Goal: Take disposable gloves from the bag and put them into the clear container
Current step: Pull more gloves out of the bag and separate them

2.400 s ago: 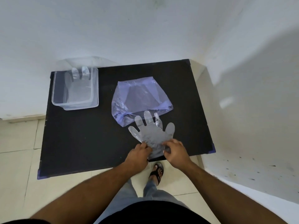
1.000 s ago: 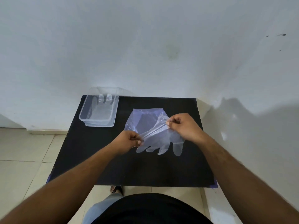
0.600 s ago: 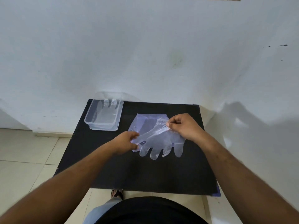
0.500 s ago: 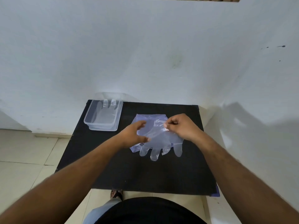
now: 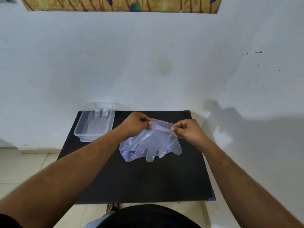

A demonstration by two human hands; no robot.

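A clear disposable glove (image 5: 156, 142) hangs fingers-down above the black table (image 5: 139, 178), held by its cuff. My left hand (image 5: 137, 123) pinches the cuff's left corner and my right hand (image 5: 187, 130) pinches its right corner, stretching the cuff between them. Under the glove lies the bluish plastic bag (image 5: 125, 151), mostly hidden. The clear container (image 5: 94, 125) stands at the table's far left corner with another glove (image 5: 97, 119) lying inside, its fingers resting over the far rim.
A white wall runs along the table's far edge and a second wall along its right side. Tiled floor shows to the left. My sandalled foot (image 5: 112, 207) is just below the table's near edge.
The glove was lifted off the table and turned fingers-down. My left hand let go, moved up and took the cuff's left corner, so both hands hold it spread.
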